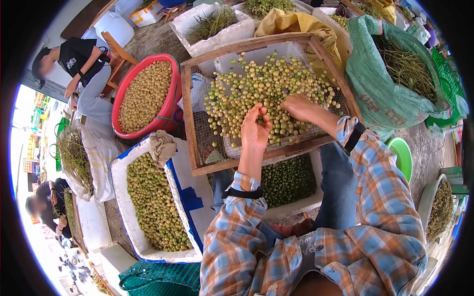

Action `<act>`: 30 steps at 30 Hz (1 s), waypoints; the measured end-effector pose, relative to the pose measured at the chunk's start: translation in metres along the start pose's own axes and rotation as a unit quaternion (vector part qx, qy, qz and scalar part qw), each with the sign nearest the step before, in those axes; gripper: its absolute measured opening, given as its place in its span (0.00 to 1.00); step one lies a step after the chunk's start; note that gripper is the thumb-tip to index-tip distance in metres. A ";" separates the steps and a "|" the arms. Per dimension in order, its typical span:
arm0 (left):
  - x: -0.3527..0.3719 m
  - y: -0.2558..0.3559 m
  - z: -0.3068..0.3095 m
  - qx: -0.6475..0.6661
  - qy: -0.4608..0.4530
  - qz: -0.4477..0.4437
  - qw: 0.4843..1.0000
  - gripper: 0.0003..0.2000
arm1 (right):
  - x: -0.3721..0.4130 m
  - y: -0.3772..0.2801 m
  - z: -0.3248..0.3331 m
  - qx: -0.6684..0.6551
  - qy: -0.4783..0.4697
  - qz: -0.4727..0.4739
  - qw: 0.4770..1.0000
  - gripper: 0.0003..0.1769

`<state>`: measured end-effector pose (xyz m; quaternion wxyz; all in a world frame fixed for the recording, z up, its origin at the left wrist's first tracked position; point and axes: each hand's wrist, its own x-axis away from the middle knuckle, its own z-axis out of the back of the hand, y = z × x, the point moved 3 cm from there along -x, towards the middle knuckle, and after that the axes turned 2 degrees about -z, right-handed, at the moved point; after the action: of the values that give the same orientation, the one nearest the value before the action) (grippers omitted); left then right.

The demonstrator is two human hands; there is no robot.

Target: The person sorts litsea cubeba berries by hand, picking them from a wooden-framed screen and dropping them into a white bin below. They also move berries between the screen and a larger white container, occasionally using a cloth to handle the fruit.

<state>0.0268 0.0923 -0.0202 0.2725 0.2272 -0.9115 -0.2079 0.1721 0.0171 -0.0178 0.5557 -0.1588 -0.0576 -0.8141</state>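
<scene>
A wooden-framed wire mesh tray [191,111] lies in front of me, bearing a spread heap of small round yellow-green fruits [269,79]. My left hand [256,129] is palm up over the front of the heap, its fingers curled; whether anything lies in them I cannot make out. To its right, my right hand [298,107] reaches into the heap with its fingertips down among the fruits, hidden from sight. Beneath the tray's front edge stands a white foam box with darker green fruits [289,181].
Left of the tray are a red basin [175,93] of pale fruits and a foam box [120,197] of yellow-green fruits. A green sack [368,93] of stems stands at the right, near a green basin [401,158]. Two people [76,64] work at the left.
</scene>
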 end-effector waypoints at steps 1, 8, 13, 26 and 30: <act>0.000 0.000 0.001 0.001 0.000 0.001 1.000 0.10 | -0.001 -0.001 0.000 -0.007 0.024 0.010 1.000 0.06; 0.002 -0.006 0.002 0.027 0.004 0.012 1.000 0.09 | 0.009 0.005 0.015 -0.077 0.037 0.007 0.996 0.07; -0.003 -0.019 0.000 0.046 -0.043 0.035 0.997 0.08 | 0.021 0.008 0.043 -0.429 -0.033 -0.029 0.902 0.09; 0.005 -0.012 -0.010 0.070 -0.050 0.015 0.996 0.14 | 0.037 -0.032 0.067 -0.486 0.120 0.102 0.860 0.08; 0.002 -0.013 -0.008 0.093 -0.045 -0.011 0.995 0.16 | 0.050 -0.055 0.050 -0.292 0.107 0.090 0.946 0.09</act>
<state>0.0341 0.0787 -0.0200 0.2065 0.2522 -0.9357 -0.1349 0.1145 0.0073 0.0499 0.5590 -0.2310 0.2572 -0.7537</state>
